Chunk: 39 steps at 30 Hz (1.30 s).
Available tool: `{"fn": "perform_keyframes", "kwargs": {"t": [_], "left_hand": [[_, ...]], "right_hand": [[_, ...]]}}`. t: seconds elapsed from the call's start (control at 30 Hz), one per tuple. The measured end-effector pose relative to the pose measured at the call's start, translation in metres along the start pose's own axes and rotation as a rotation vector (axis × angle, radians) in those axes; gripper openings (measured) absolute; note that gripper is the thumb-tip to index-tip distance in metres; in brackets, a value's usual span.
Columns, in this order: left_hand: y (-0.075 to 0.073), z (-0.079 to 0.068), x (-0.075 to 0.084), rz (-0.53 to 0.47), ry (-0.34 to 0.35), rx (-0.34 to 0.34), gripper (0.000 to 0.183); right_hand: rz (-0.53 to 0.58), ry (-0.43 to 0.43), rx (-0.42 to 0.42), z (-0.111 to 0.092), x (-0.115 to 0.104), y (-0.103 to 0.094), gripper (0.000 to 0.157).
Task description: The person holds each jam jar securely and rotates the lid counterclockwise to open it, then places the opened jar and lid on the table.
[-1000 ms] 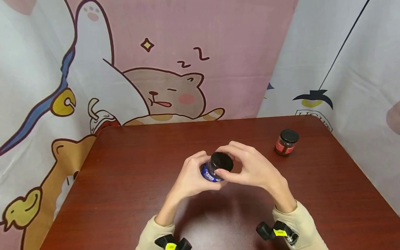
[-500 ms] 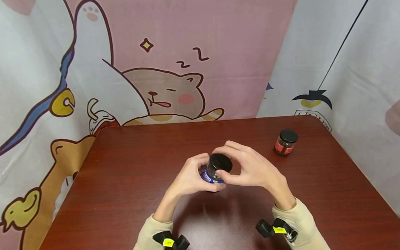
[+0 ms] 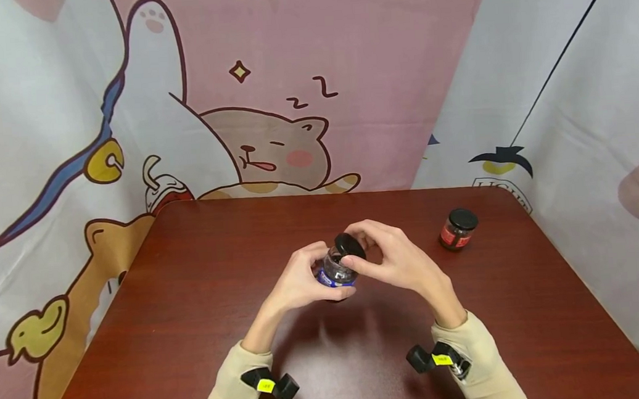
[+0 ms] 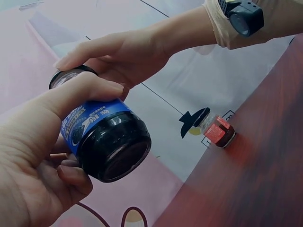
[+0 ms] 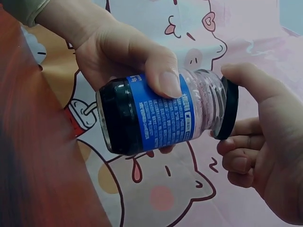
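A glass jar (image 3: pixel 336 272) with a blue label and dark contents is held above the table by my left hand (image 3: pixel 297 281), thumb and fingers wrapped round its body. In the right wrist view the jar (image 5: pixel 161 113) lies tilted on its side, thumb across the label. My right hand (image 3: pixel 398 259) pinches the black lid (image 3: pixel 350 245) at its edge between thumb and fingers. The lid sits askew at the jar's mouth, tipped up on one side, with the glass neck showing beneath it. In the left wrist view the jar's dark base (image 4: pixel 113 146) faces the camera.
A second jar (image 3: pixel 457 230) with a red label and black lid stands upright on the brown table (image 3: pixel 217 250) at the back right. Behind the table hangs a cartoon-printed cloth (image 3: pixel 373 97). Each wrist wears a small black camera (image 3: pixel 285 387).
The black lid, earlier seated flat over the jar's mouth, has tipped up and away from it in my right hand. My left hand has shifted slightly left with the jar.
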<state>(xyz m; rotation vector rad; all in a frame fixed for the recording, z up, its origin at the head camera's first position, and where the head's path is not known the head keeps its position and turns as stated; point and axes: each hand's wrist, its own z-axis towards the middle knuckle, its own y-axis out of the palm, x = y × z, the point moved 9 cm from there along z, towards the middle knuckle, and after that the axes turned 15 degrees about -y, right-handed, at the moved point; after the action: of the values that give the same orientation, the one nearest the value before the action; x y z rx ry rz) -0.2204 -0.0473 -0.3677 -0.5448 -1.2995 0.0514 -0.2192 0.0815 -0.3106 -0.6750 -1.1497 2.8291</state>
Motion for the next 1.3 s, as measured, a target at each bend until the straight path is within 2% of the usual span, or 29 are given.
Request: {"fn": "perform_keyframes", "kwargs": {"t": [0.27, 0.5, 0.67, 0.83, 1.3], "left_hand": [[-0.008, -0.002, -0.006, -0.001, 0.02, 0.047, 0.034], [-0.017, -0.003, -0.014, 0.004, -0.016, 0.105, 0.037], [-0.024, -0.003, -0.023, 0.022, -0.04, 0.15, 0.04], [-0.032, -0.002, -0.035, 0.069, -0.069, 0.224, 0.041], [-0.053, 0.0, -0.067, 0.101, -0.186, 0.38, 0.04]], "right_hand": [[-0.026, 0.024, 0.079, -0.003, 0.012, -0.002, 0.031], [-0.035, 0.042, 0.124, -0.007, 0.025, 0.001, 0.035], [0.005, 0.082, 0.131, -0.01, 0.035, 0.009, 0.034], [0.034, 0.13, 0.123, -0.011, 0.047, 0.017, 0.037], [0.051, 0.255, 0.103, -0.011, 0.081, 0.04, 0.043]]}}
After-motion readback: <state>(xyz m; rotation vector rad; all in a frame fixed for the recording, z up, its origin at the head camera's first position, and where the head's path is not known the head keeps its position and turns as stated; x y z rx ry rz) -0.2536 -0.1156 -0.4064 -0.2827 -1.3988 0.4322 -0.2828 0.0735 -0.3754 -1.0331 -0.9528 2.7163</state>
